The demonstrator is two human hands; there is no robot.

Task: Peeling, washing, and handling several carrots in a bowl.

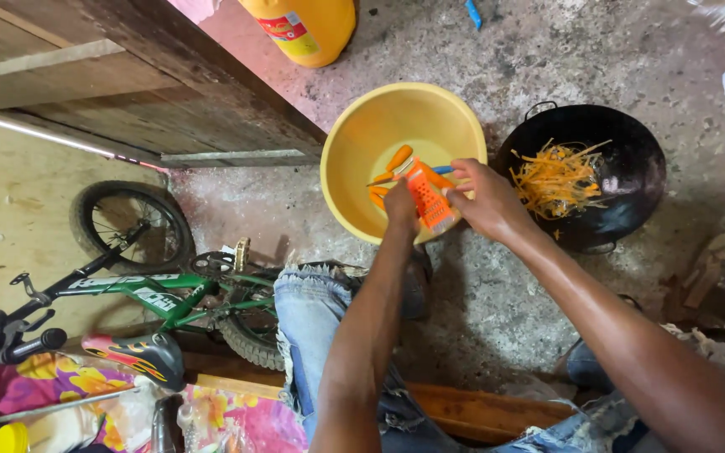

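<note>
Concrete floor (480,319) underfoot, yellow bowl (354,159) at 12 o'clock, black wok (631,168) of carrot shreds (557,178) at 2. My left hand (399,204) was closed around the orange grater (427,195); my right hand (488,200) pinched a carrot piece against it, hidden by fingers. Best done with short strokes over the bowl, fingertips off the blades.

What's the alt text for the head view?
Two hands hold an orange grater over a yellow bowl: left hand grips it, right hand at its end. Beside it, a black wok holds orange shreds.
</note>
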